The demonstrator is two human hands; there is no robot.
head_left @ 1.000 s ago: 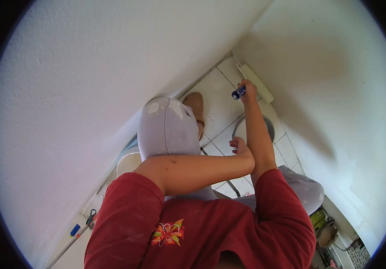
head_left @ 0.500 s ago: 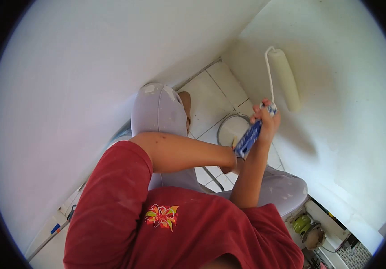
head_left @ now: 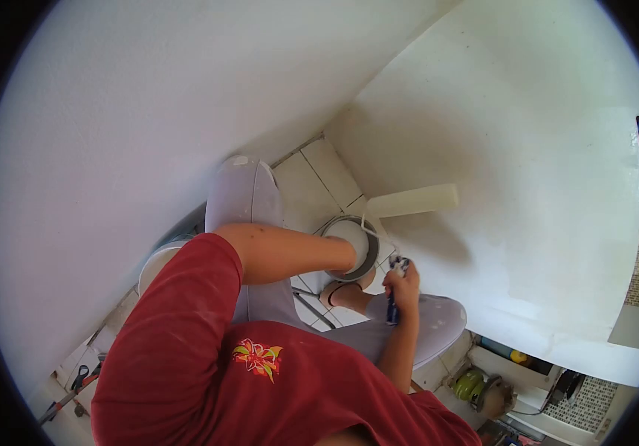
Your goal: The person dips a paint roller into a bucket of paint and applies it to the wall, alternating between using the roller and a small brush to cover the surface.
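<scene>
My right hand (head_left: 403, 285) is wrapped round the dark blue handle (head_left: 392, 308) of a paint roller. The roller's pale sleeve (head_left: 414, 201) lies nearly level, beside the right wall and just beyond a round bucket (head_left: 374, 256). Its thin white frame bends down at the sleeve's left end, over the bucket's edge. White liquid shows inside the bucket. My left forearm reaches across to the bucket, where my left hand (head_left: 347, 256) is over or in the opening; its fingers are hidden.
White walls stand at left (head_left: 126, 134) and right (head_left: 542, 186), meeting above the tiled floor (head_left: 308, 186). My knees are on both sides of the bucket. Another container (head_left: 157, 262) is partly behind my left arm. A green tool (head_left: 469, 386) lies at lower right, and items show beyond the right wall.
The roller has swung from upright to nearly level and moved down and left. My right hand has moved down. My left hand has come off the roller handle's lower end to the bucket.
</scene>
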